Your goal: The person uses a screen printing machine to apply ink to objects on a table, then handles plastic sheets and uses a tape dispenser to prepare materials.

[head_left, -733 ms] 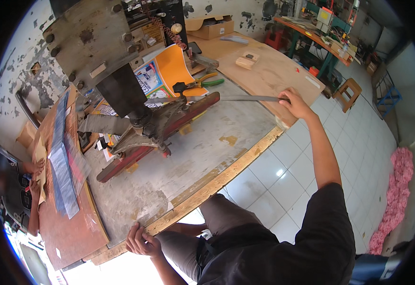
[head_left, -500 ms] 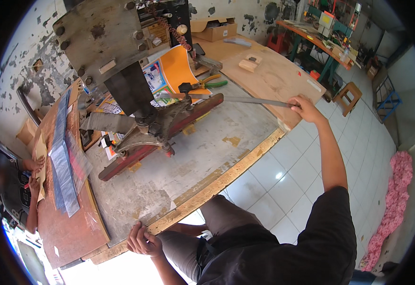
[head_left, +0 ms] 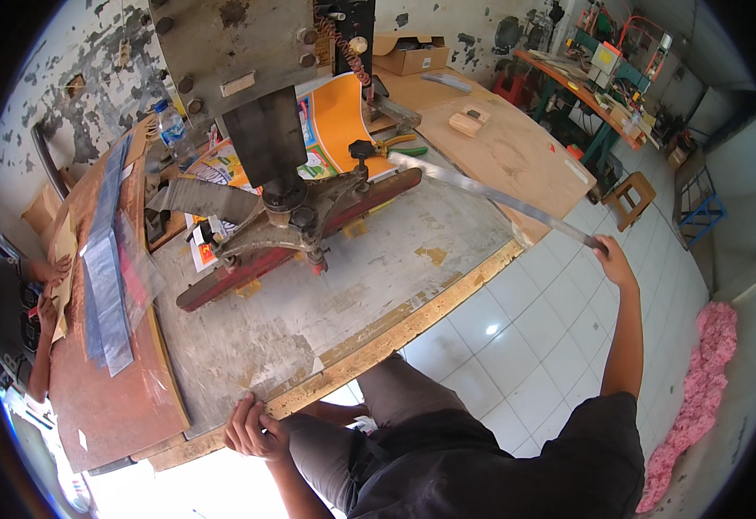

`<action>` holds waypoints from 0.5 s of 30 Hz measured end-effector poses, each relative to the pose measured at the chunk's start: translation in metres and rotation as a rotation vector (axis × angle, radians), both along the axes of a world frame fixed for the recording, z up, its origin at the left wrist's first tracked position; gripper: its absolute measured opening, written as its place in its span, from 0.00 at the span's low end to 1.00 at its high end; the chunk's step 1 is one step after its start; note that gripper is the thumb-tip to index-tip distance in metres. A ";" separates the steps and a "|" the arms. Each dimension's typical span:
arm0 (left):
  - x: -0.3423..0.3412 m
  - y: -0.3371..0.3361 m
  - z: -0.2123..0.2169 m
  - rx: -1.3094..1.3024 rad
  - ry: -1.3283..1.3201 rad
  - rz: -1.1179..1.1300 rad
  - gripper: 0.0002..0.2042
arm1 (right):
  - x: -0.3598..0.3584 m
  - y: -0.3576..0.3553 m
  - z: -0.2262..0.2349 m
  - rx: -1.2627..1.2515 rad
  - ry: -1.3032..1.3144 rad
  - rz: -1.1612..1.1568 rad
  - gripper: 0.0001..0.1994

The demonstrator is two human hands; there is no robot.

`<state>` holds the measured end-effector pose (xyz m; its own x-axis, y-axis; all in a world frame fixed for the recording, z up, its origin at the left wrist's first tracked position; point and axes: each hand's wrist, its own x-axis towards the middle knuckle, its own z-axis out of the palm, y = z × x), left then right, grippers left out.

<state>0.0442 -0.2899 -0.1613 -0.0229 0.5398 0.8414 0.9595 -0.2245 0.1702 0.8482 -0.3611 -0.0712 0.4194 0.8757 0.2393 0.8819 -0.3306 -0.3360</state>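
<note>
My right hand is closed on one end of a long, flat metal strip, out past the bench's right edge. The strip's far end tapers off near the green-and-yellow-handled pliers, above the grey tabletop. My left hand curls its fingers over the worn wooden edge of the workbench at its near-left corner. Over the bench stands a press-like machine with a long red-sided bar mounted under its metal bracket. The bar lies at a slant, close above the tabletop.
Printed orange sheets and a water bottle sit behind the machine. Clear plastic strips lie on the brown board at left, beside another person's hands. A wooden block and cardboard box are farther back; a stool stands right.
My right hand has moved right and a little lower, drawing the metal strip out from behind the machine's bar. My left hand stays on the bench edge. The view has shifted slightly.
</note>
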 end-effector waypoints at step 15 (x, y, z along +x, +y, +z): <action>0.004 -0.003 0.017 0.009 0.051 -0.011 0.07 | -0.003 -0.086 -0.085 0.234 0.159 -0.462 0.19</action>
